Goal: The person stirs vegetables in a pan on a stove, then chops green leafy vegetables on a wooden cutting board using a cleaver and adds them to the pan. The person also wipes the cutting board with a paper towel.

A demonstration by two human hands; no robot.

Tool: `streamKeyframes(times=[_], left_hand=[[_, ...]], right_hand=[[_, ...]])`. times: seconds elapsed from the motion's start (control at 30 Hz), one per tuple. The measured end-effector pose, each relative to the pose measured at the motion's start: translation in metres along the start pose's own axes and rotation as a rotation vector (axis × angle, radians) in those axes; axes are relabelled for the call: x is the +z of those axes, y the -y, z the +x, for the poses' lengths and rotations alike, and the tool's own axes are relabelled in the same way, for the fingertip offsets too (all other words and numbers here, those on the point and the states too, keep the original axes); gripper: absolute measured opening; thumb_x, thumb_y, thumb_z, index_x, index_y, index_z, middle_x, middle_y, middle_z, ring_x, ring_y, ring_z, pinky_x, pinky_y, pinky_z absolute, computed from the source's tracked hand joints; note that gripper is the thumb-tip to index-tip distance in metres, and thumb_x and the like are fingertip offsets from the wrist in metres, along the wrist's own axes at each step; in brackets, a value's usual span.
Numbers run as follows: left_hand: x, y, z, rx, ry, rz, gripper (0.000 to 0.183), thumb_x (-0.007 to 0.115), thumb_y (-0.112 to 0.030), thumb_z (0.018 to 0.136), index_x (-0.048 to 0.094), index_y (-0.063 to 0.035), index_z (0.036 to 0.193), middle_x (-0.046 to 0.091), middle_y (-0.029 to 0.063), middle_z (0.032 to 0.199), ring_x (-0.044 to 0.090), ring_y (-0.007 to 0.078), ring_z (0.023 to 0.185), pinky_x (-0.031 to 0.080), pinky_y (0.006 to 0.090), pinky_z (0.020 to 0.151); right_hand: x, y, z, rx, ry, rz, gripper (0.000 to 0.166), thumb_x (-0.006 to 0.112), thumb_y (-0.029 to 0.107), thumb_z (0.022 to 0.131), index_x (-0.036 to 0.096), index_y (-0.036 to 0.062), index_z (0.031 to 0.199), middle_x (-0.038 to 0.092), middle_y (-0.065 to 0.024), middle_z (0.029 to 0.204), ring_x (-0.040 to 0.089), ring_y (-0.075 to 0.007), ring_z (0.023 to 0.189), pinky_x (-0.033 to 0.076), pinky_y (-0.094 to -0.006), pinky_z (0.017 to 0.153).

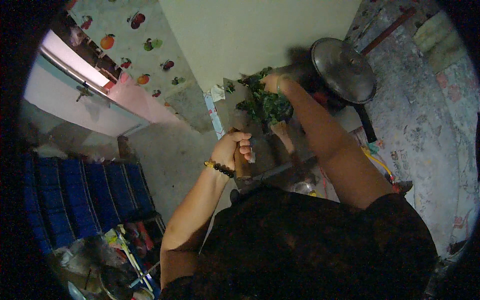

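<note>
Dark leafy greens (268,103) lie in a loose heap on a dark board or work surface (258,150) in front of me. My right hand (272,83), with a pale bangle at the wrist, is at the upper edge of the greens; its fingers are partly hidden and blurred. Lower left, my left hand (236,146) is curled into a fist against a brown, wooden-looking handle (243,168). A dark beaded bracelet circles that wrist. Pale stems or a pale strip (283,137) show below the greens.
A lidded metal pan (343,71) with a black handle (365,122) stands to the right, close to my right forearm. A yellow hose or cord (378,163) runs below it. On the left are a blue panelled rack or cover (90,198) and a fruit-patterned wall covering (150,60).
</note>
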State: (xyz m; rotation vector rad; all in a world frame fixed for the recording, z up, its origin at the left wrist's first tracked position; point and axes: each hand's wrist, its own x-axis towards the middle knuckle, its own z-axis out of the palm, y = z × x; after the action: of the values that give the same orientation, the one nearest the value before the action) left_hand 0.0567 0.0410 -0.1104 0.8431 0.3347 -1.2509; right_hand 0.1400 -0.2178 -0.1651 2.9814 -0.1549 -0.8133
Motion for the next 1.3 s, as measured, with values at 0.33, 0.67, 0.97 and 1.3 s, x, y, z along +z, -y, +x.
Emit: streamKeyframes(times=[0.33,0.67,0.97,1.3], left_hand=[[-0.007,0.003,0.004,0.021,-0.004,0.03,0.02,0.054,-0.004,0.073,0.039,-0.0106,0.063,0.035,-0.0025,0.051,0.036,0.0095,0.039,0.033,0.0273,0.038],[-0.004,0.003,-0.001,0.029,-0.011,0.029,0.02,0.053,-0.004,0.074,0.038,-0.0109,0.063,0.036,-0.0025,0.052,0.036,0.0092,0.039,0.033,0.0274,0.038],[0.011,-0.004,-0.005,0.054,0.013,0.038,0.014,0.051,-0.004,0.075,0.041,-0.0091,0.067,0.035,-0.0023,0.054,0.033,0.0089,0.041,0.031,0.0256,0.04],[0.035,-0.022,0.016,0.061,0.117,0.018,0.014,0.05,-0.006,0.078,0.041,-0.0101,0.068,0.039,-0.0021,0.055,0.036,0.0079,0.042,0.033,0.0245,0.042]], right_hand=[[0.017,0.009,-0.003,-0.009,0.011,-0.136,0.054,0.05,0.002,0.07,0.045,0.017,0.122,0.056,-0.0099,0.107,0.055,-0.0275,0.094,0.046,-0.0383,0.078],[-0.02,-0.005,-0.019,-0.041,-0.502,0.473,0.025,0.051,-0.004,0.067,0.062,0.0096,0.085,0.06,-0.0111,0.092,0.057,-0.0258,0.081,0.045,-0.0346,0.07],[0.023,0.004,-0.051,-0.156,-0.842,1.01,0.03,0.047,0.017,0.083,0.052,0.0048,0.11,0.053,-0.0164,0.108,0.051,-0.0296,0.098,0.04,-0.0341,0.083],[0.017,0.018,-0.091,-0.485,-0.736,0.757,0.05,0.038,0.021,0.088,0.019,0.014,0.134,0.011,-0.0081,0.141,0.007,-0.0242,0.13,0.011,-0.033,0.104]])
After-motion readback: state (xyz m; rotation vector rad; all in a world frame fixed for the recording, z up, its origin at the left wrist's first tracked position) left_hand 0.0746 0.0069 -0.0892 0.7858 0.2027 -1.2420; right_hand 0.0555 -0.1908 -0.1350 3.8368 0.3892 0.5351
